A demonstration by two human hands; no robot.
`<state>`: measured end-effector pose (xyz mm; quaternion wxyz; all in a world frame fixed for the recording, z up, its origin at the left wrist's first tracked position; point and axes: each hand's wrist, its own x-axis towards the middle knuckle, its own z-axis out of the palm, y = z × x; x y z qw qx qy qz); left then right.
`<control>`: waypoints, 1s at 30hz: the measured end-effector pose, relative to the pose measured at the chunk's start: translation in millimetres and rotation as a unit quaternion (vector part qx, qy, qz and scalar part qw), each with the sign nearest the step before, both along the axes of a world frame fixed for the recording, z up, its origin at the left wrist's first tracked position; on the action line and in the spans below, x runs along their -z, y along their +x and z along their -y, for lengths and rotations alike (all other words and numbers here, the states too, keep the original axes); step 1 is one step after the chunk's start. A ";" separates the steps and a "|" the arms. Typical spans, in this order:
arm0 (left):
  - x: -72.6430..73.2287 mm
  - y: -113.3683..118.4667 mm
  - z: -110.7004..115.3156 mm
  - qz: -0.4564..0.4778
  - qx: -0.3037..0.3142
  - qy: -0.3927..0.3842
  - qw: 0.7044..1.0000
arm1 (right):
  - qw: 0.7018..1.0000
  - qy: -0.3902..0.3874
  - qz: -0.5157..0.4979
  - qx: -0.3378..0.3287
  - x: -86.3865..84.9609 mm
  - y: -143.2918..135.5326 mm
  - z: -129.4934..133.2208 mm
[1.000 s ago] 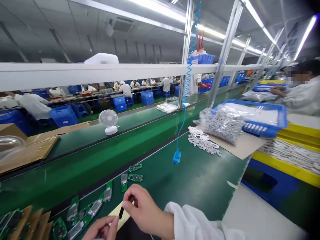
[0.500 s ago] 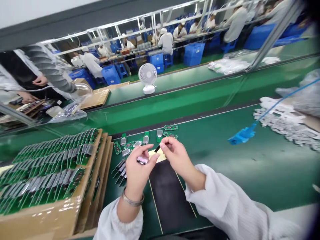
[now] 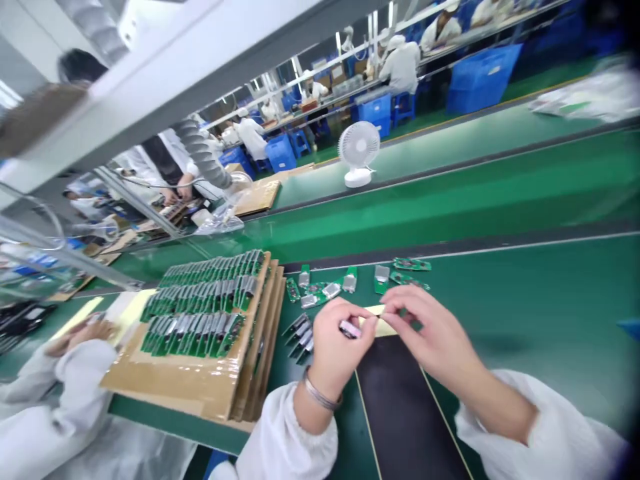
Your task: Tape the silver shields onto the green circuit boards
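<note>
My left hand [image 3: 343,339] is closed, its fingers curled round a small part with a shiny pinkish-silver face [image 3: 350,329]; most of that part is hidden in the palm. Its thumb and forefinger tips meet those of my right hand [image 3: 425,327]. Between the fingertips of my right hand, a dark bit of a small black strip [image 3: 379,317] barely shows. Below both hands lies a black sheet [image 3: 403,400] with a pale yellow sheet [image 3: 381,327] at its far end. Several green circuit boards [image 3: 350,280] with silver parts lie behind my hands.
Left of me stands a stack of cardboard sheets [image 3: 200,383] bearing rows of upright circuit boards [image 3: 193,333]. More boards [image 3: 300,339] lean together beside it. A co-worker's hands [image 3: 90,333] are at far left. A white fan [image 3: 359,150] stands on the ledge beyond.
My view has swung left, bringing a co-worker's arms into sight. My fingertips have come together, and the black strip, plainly visible before, is now mostly hidden between them.
</note>
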<state>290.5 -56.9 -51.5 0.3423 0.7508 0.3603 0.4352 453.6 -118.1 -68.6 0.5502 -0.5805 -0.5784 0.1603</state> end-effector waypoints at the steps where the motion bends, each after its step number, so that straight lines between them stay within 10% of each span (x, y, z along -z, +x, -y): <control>1: 2.4 -0.4 -0.8 0.001 -0.006 -0.011 1.000 | 0.999 0.015 0.025 0.027 1.8 3.7 0.6; 4: 8.5 -1.6 -4.1 0.103 -0.002 -0.162 0.981 | 0.993 0.023 0.027 0.110 4.6 15.8 2.6; 8: 12.7 1.7 -4.4 0.269 0.077 -0.365 0.888 | 0.999 -0.025 -0.044 0.007 6.6 14.5 3.5; 24: 38.4 -4.3 1.2 0.254 0.204 -0.485 0.811 | 0.984 -0.076 -0.162 0.014 32.1 -6.8 2.7; 30: 40.0 0.2 1.5 0.365 0.119 -0.503 0.774 | 0.957 -0.139 -0.246 0.066 36.7 0.0 5.1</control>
